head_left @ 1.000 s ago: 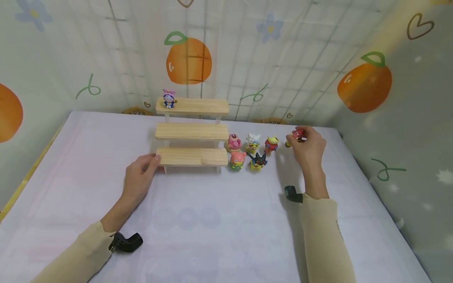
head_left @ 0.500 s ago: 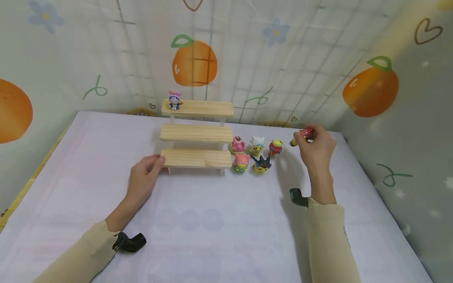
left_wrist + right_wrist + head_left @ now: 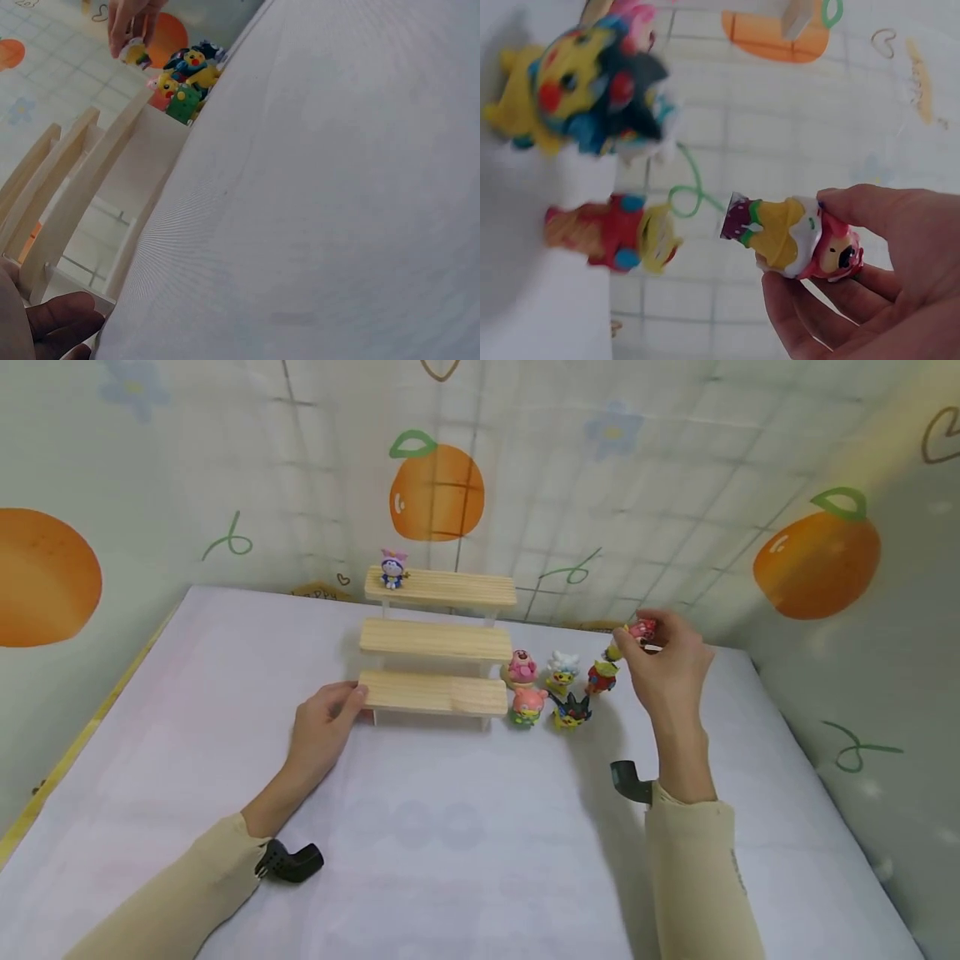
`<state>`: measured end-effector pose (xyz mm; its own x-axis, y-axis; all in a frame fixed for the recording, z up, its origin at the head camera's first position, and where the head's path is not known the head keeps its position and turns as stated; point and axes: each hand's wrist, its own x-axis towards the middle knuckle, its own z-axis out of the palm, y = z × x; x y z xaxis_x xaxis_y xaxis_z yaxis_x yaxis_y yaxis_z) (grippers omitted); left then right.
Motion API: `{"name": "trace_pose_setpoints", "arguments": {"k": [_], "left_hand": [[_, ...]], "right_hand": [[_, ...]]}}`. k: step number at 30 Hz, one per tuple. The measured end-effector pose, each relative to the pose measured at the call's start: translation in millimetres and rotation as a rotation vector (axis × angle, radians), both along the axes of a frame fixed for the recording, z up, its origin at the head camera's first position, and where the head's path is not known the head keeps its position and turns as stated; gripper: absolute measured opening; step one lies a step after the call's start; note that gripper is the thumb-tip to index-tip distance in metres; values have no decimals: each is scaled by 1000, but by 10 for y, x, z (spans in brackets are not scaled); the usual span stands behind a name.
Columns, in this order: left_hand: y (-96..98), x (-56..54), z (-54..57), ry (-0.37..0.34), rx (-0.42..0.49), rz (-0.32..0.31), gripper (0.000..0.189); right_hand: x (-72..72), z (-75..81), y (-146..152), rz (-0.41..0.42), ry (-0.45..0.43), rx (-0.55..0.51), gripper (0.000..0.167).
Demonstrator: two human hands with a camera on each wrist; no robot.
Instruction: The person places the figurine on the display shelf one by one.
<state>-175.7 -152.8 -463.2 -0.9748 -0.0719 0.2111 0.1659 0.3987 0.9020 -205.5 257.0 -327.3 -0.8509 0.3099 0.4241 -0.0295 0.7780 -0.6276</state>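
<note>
A three-step display stand point(image 3: 433, 693) of light wood with white side supports stands at mid-table. My left hand point(image 3: 322, 722) grips the left end of its lowest step, thumb on the top edge; in the left wrist view its fingers point(image 3: 64, 319) are by the side support. My right hand point(image 3: 671, 664) pinches a small figurine point(image 3: 787, 232) between thumb and fingers, raised over the table. This figurine has a pink-red bear-like head, a white and yellow body and a purple base. On the top step's left end sits a purple figurine point(image 3: 392, 570) with pink ears.
Several figurines cluster right of the stand: a pink one point(image 3: 521, 668), a white-topped one point(image 3: 562, 670), a red one with a yellow-green head point(image 3: 602, 677), a pink-and-green one point(image 3: 528, 706) and a dark-eared yellow one point(image 3: 572, 712). A patterned curtain point(image 3: 330, 485) hangs behind the table.
My right hand has lifted the held figurine a little and brought it left, closer to the cluster. The left hand stays on the stand. The head view has shifted slightly left.
</note>
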Motion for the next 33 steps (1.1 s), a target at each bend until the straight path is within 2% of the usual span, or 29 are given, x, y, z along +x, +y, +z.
{"name": "trace_pose_setpoints", "arguments": {"k": [13, 23, 33], "left_hand": [[2, -3, 48, 10, -31, 6, 38], [34, 14, 48, 3, -19, -15, 40], [37, 12, 51, 9, -21, -17, 41]], "right_hand": [[-123, 301, -387, 143, 60, -8, 33], [-170, 483, -721, 216, 18, 16, 35], [-356, 598, -1107, 298, 57, 68, 35]]}}
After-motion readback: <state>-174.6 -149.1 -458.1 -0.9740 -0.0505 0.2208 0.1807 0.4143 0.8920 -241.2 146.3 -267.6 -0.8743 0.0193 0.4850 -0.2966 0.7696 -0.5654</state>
